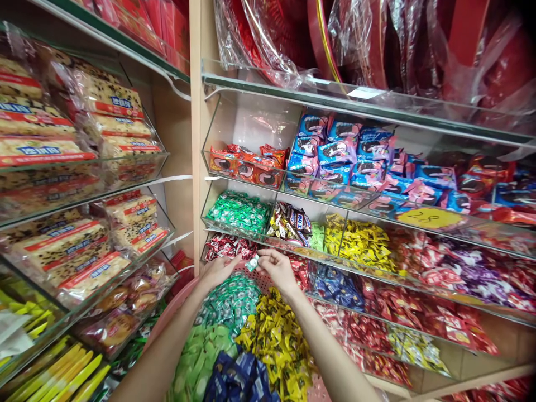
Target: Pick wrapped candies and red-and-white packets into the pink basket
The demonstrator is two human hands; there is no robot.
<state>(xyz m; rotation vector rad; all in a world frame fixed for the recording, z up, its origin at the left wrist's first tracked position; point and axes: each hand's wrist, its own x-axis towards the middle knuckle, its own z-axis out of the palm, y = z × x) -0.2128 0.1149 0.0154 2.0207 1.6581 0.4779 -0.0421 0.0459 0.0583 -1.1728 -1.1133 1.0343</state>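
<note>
Between finger and thumb, my right hand (276, 270) pinches a small green-and-white wrapped candy (252, 263). Close by on the left, my left hand (220, 272) has its fingers stretched toward that candy; whether they touch it I cannot tell. Both hands hover over a pink basket (172, 306). Inside it lie teal-green wrapped candies (234, 298), light green ones (196, 354), yellow ones (278, 340) and dark blue ones (238, 377).
Ahead, clear bins hold green candies (238, 213), yellow candies (364, 240) and blue cookie packs (335, 145). Packaged pastries (67, 245) fill slanted shelves on the left. A glass shelf (360, 92) juts out above, carrying red plastic-wrapped items (285, 33).
</note>
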